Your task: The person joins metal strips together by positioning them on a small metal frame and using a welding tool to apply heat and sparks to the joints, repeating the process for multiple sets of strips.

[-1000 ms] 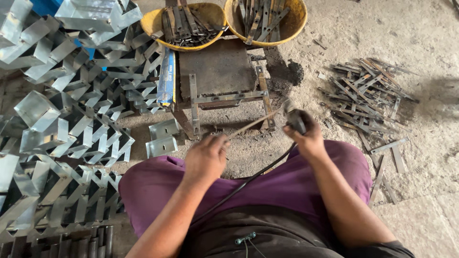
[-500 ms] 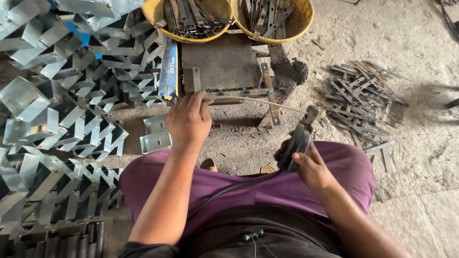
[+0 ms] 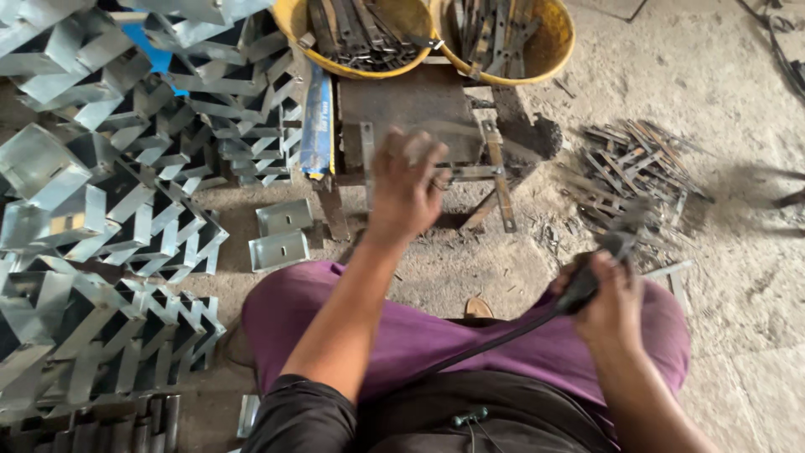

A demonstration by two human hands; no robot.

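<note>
A black tool (image 3: 597,270) with a black cable (image 3: 495,340) is being gripped by the closed fingers of the right hand (image 3: 610,304), above the purple-clad knee. Farther out, the left hand (image 3: 407,186) is being held over the small metal surface (image 3: 411,105), blurred; whether its fingers are gripping the thin rod (image 3: 486,141) cannot be told. Beyond, two yellow tubs (image 3: 511,77) of metal strips are standing.

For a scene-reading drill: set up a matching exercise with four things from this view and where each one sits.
Things:
1. yellow basins
2. bent galvanised brackets
3. loose metal strips
4. black tool handle

Places:
A. scattered on the floor at the right
B. in the right hand
C. at the top, filled with metal pieces
D. piled at the left

Pairs: 1-C, 2-D, 3-A, 4-B
</note>
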